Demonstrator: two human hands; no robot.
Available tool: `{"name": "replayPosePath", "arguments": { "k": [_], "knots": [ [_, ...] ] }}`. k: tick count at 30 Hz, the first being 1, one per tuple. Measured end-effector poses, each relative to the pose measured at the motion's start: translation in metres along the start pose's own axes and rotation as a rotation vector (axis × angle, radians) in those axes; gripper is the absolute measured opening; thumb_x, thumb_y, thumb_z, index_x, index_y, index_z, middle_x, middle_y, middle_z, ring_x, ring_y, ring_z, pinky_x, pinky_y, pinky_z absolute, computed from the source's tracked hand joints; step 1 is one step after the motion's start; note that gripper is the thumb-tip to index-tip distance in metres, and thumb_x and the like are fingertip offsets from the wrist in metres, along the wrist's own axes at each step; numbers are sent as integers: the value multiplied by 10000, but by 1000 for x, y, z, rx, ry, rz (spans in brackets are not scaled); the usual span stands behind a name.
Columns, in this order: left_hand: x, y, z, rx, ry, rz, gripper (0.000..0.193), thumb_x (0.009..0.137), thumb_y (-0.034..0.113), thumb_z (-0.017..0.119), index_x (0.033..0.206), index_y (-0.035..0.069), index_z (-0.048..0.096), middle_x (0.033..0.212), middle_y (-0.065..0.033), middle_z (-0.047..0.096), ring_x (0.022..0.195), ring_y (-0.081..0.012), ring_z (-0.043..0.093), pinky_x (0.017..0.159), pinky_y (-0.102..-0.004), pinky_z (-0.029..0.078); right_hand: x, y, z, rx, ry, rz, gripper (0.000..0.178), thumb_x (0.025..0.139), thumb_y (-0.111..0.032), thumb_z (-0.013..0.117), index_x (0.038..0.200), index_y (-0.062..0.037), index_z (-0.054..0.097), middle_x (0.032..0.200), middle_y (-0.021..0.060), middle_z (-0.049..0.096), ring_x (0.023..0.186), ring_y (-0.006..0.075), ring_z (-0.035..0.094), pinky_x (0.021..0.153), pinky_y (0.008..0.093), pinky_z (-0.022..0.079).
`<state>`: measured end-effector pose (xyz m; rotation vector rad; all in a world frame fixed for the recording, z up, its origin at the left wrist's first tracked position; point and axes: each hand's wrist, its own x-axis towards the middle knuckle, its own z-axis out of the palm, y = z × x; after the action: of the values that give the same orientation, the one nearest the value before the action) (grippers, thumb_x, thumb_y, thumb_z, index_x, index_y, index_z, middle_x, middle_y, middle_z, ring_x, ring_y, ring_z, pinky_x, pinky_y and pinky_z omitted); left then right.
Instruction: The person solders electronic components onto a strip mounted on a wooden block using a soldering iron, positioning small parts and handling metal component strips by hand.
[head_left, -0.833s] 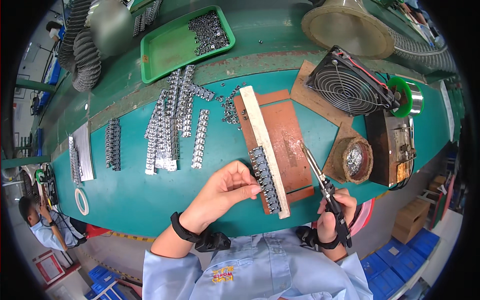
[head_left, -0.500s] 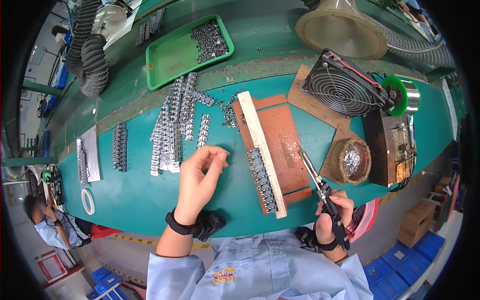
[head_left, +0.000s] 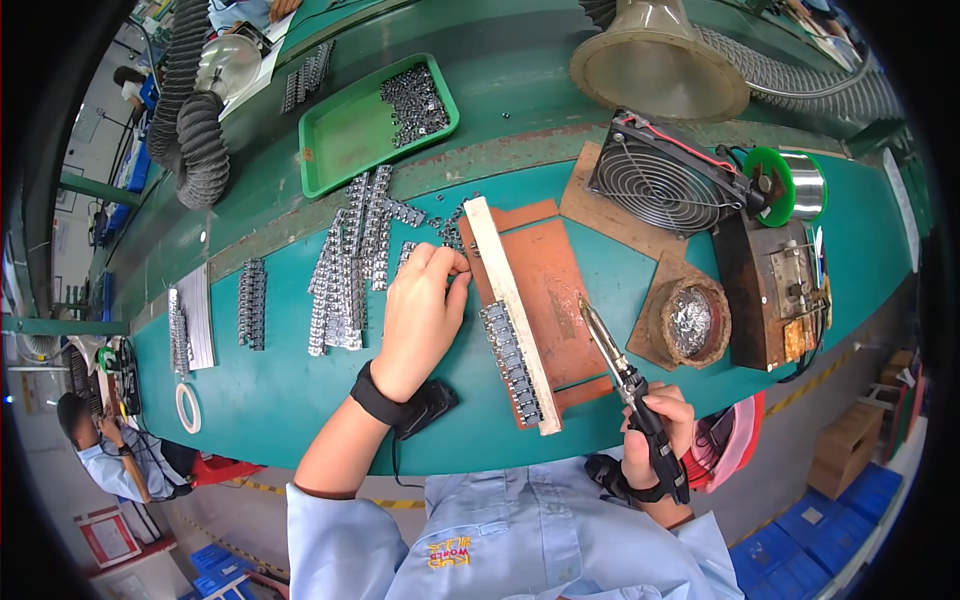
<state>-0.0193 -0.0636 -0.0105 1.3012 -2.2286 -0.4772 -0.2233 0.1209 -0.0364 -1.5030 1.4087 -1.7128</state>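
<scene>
My right hand (head_left: 658, 440) is wrapped around the black handle of a soldering iron (head_left: 622, 375). Its tip points up over the brown board (head_left: 545, 290). On that board lies a pale bar (head_left: 512, 310), with a strip of small dark circuit boards (head_left: 512, 362) along its left side. My left hand (head_left: 425, 310) is left of the bar with fingers curled and thumb and forefinger together; whatever they pinch is hidden or too small to name. Small loose metal parts (head_left: 452, 234) are scattered just beyond its fingertips.
Circuit-board strips (head_left: 345, 270) are piled to the left. Farther back is a green tray (head_left: 325, 160) of small metal parts. To the right are a fan (head_left: 665, 180), a solder spool (head_left: 800, 188), a round pot (head_left: 695, 320) and a metal box (head_left: 755, 300). A tape ring (head_left: 188, 408) lies far left.
My left hand has moved forward and right, to the loose metal parts by the bar. The soldering iron stays in my right hand, tip over the board. The whole view has shifted slightly.
</scene>
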Motion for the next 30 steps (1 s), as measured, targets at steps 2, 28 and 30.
{"name": "replayPosePath", "arguments": {
  "k": [2, 28, 30],
  "knots": [
    [-2, 2, -4, -16, -17, -29, 116, 725, -1, 612, 802, 10, 526, 759, -111, 536, 634, -224, 549, 572, -308, 435, -1, 1, -1, 3, 2, -6, 392, 798, -299, 601, 1018, -26, 427, 760, 81, 457, 628, 133, 442, 528, 235, 369],
    [-89, 43, -19, -1352, -291, -819, 124, 824, 11, 545, 947, 4, 527, 851, -94, 584, 683, -139, 546, 653, -237, 442, 2, 3, 0, 82, 31, -60, 363, 729, -166, 656, 987, 24, 486, 732, 102, 520, 606, 182, 496, 572, 297, 410],
    [-88, 46, -15, -1339, -267, -815, 124, 825, 10, 545, 946, 8, 518, 846, -92, 582, 685, -137, 546, 654, -236, 442, 2, 4, 0, 81, 29, -63, 365, 728, -167, 658, 987, 24, 486, 730, 101, 518, 604, 182, 496, 570, 297, 410]
  ]
}}
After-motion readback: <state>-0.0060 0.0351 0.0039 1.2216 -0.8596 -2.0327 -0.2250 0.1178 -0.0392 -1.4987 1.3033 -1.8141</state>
